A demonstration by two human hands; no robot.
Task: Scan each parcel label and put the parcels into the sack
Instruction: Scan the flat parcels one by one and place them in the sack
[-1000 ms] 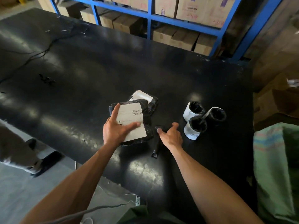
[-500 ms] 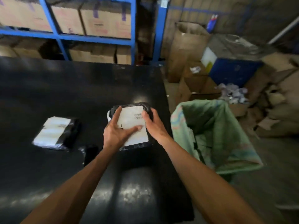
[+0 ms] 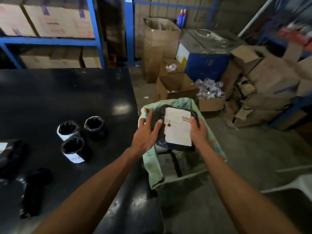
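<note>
I hold a flat black parcel with a white label (image 3: 177, 127) in both hands, right over the open mouth of the green sack (image 3: 153, 168) beside the table. My left hand (image 3: 146, 132) grips its left edge, thumb on top. My right hand (image 3: 197, 130) grips its right edge. Three black rolled parcels with white labels (image 3: 79, 139) stand on the black table (image 3: 67, 92). Another black parcel (image 3: 10, 154) lies at the far left edge. The black handheld scanner (image 3: 33, 191) lies on the table near the front left.
Blue shelving with cardboard boxes (image 3: 55, 21) stands behind the table. Open cartons (image 3: 175, 85), a blue bin (image 3: 207, 59) and piled cardboard (image 3: 270, 81) crowd the floor to the right behind the sack. A pale object (image 3: 300, 184) sits at the lower right.
Both hands carried the labelled parcel off the table and rightward, from the table edge to above the sack's mouth. My view swung right with it.
</note>
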